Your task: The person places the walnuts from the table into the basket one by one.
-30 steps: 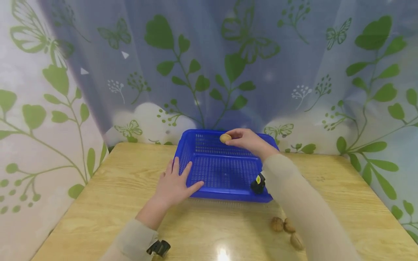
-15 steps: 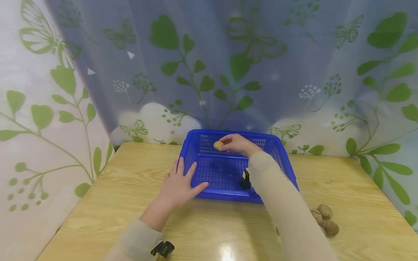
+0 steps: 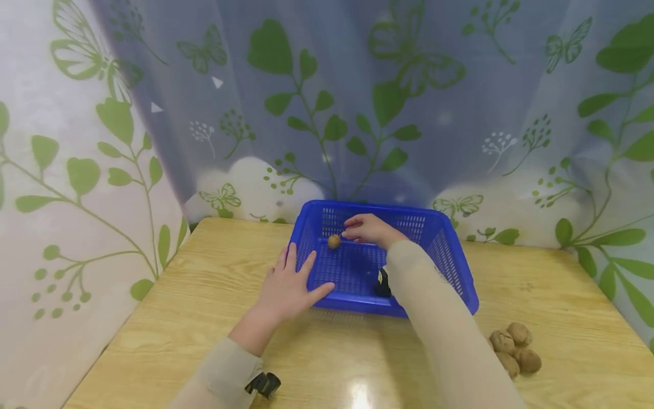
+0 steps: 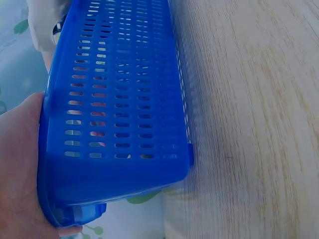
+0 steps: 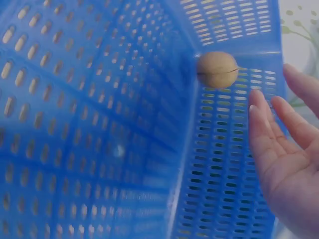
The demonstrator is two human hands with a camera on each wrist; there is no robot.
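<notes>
A blue slotted plastic basket (image 3: 449, 258) stands on the wooden table (image 3: 179, 295) near the curtain. My left hand (image 3: 288, 287) lies flat with spread fingers against the basket's near left corner; in the left wrist view the palm (image 4: 17, 164) presses the basket wall (image 4: 124, 99). My right hand (image 3: 365, 228) hovers inside the basket with fingers loosely extended and nothing in it. A walnut (image 3: 334, 241) sits just left of those fingers, apart from them. The right wrist view shows the walnut (image 5: 218, 69) free against the basket wall (image 5: 99, 124), beyond my right hand's fingertips (image 5: 259, 107).
Several walnuts (image 3: 513, 346) lie in a small pile on the table to the right of the basket. A leaf-patterned curtain (image 3: 357, 102) hangs close behind the table's far edge and along its left side. A small black device (image 3: 380, 283) is strapped at my right wrist.
My right hand moved down into the basket and let go of the walnut, which now lies apart from the fingers. The left hand stayed on the basket's corner.
</notes>
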